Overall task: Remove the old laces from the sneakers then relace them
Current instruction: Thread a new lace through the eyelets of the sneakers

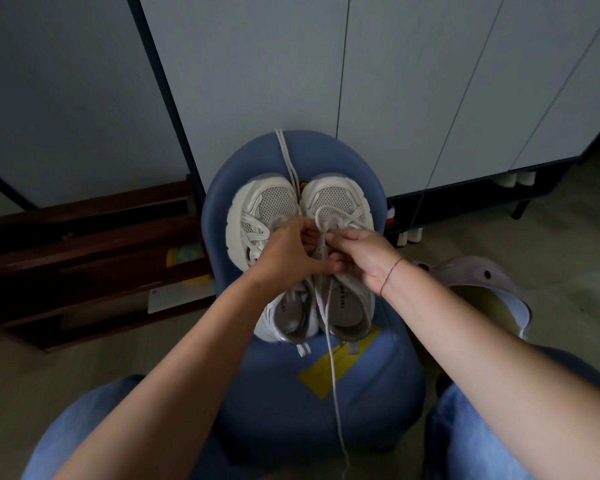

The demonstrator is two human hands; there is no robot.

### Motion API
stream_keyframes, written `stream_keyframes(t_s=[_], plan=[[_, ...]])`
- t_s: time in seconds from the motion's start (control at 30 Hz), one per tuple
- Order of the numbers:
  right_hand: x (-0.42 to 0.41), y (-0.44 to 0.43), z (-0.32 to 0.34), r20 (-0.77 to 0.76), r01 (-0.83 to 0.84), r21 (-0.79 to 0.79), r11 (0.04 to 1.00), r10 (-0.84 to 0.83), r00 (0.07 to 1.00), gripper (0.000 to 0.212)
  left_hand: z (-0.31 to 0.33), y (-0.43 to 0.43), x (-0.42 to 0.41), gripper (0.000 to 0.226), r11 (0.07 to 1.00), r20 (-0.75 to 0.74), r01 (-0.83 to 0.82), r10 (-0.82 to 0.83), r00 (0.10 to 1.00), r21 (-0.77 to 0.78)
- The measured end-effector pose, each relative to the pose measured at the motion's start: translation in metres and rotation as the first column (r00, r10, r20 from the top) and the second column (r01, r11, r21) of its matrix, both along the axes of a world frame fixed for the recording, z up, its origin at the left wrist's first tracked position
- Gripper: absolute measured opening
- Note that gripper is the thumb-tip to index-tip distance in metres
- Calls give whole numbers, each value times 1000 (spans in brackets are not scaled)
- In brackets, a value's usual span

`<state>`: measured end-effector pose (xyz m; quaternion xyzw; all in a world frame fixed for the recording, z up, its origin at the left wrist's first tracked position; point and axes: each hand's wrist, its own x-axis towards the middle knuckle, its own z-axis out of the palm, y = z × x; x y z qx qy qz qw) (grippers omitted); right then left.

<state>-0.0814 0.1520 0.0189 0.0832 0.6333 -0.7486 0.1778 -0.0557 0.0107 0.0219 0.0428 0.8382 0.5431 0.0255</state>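
Two white mesh sneakers stand side by side on a blue stool, toes away from me. The left sneaker has no lace in its eyelets as far as I can see. The right sneaker carries a white lace looped near its toe, one end trailing down over the stool's front. My left hand and my right hand meet over the right sneaker's tongue, both pinching that lace. A second loose lace lies between the toes and runs over the stool's far edge.
Grey cabinet doors rise behind the stool. A dark wooden rack stands at the left on the floor. A grey clog lies at the right. My jeans-clad knees flank the stool, with a yellow sticker on its seat.
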Motion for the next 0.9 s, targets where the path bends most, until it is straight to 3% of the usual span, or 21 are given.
stream_keyframes(t_s=[0.23,0.47,0.73,0.9], plan=[[4,3,2,-13,-25,-22,999,25,1000,13,-6,-13,-9,46,992,28,16,-20,999,126],[5,3,6,-29,-58,153,987,63,998,23,-6,-20,-10,47,966,75,70,-92,993,249],[2,1,-1,-23,-20,28,999,21,1000,12,-8,-24,-11,56,962,80,61,-86,993,267],[4,2,0,-87,-42,100,994,51,995,14,-7,-17,-5,51,971,58,18,-32,998,237]])
